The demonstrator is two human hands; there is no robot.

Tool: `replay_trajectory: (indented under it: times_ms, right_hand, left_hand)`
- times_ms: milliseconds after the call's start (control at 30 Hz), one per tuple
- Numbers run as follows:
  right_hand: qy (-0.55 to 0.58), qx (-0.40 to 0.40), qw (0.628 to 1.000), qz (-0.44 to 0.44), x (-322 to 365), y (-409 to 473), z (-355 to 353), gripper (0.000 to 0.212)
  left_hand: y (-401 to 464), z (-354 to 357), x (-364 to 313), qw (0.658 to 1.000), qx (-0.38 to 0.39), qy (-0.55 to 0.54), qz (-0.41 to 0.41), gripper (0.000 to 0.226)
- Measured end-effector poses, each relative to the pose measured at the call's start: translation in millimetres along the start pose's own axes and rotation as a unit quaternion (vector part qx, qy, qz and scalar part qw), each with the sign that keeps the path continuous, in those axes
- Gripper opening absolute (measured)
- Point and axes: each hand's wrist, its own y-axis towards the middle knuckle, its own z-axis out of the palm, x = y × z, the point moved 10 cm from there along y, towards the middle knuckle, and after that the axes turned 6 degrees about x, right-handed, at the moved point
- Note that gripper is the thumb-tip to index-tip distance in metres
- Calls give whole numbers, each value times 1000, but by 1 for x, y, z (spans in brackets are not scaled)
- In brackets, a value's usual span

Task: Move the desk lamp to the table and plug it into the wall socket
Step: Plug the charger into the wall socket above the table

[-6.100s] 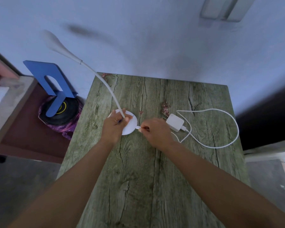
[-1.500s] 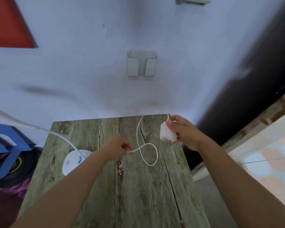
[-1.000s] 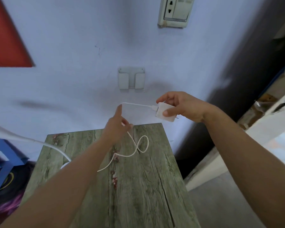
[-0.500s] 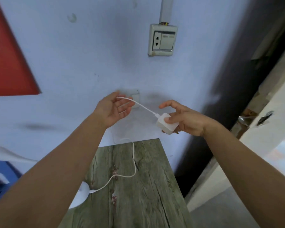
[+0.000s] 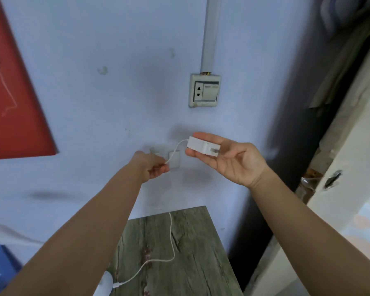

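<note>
1. Head view: the right hand (image 5: 233, 161) is raised palm-up in front of the blue wall, its thumb and fingers pinching a white plug adapter (image 5: 202, 146); the metal prongs point toward the palm and look blurred.
2. The left hand (image 5: 152, 165) is just left of it and slightly lower, fingers curled together around the white cable (image 5: 171, 238) near the adapter.
3. From the left hand the cable drops to the wooden table (image 5: 192, 263), bends across its grain-patterned top and enters the lamp base (image 5: 104, 285), a white shape at the bottom edge, mostly hidden behind the left forearm.
4. A wall socket (image 5: 204, 90) sits above the right hand, well apart from the adapter: two dark openings on its left, a rocker switch on its right, and a pale conduit running up from it.
5. No brand or writing can be read on the adapter or the socket plate.
6. A red panel (image 5: 13, 92) with faint scribbled lines covers the wall at left.
</note>
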Motion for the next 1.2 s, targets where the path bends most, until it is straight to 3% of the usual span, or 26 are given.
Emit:
replay_trajectory:
  times_ms: [100,233,367,500,567,667,767,833,900,1200]
  right_hand:
    - [-60,11,997,-46,15,8,7,67]
    - [-171,-135,970,-106,48,15,-12,37]
    - [-383,-276,871,-134,95,15,-17,12]
    - [-535,-361,754,-121,130,21,-17,23]
    - [-582,-366,721,-84,134,30,-19,33]
    - [-565,-359,742,-29,132,41,-27,30]
    - [-576,-363,732,33,131,48,-36,31]
    - [-603,-370,705,55,134,52,-38,28]
    - [-653,-374,655,68,139,55,-35,19]
    - [-731,-364,563,127,149,83,-43,24]
  left_hand:
    - [-3,4,-16,1000,0,-18,21,6]
    - [-6,22,-33,997,49,-26,50,15]
    - [-9,35,-48,992,58,29,108,11]
    - [-9,49,-66,957,39,207,197,11]
    - [-8,57,-76,929,19,291,229,14]
    - [-10,70,-90,881,-10,385,275,16]
    - [-12,80,-97,845,-22,442,301,13]
    - [-10,84,-98,828,-27,466,309,10]
    - [-9,87,-98,807,-30,497,317,11]
    - [-1,87,-88,795,-11,513,323,13]
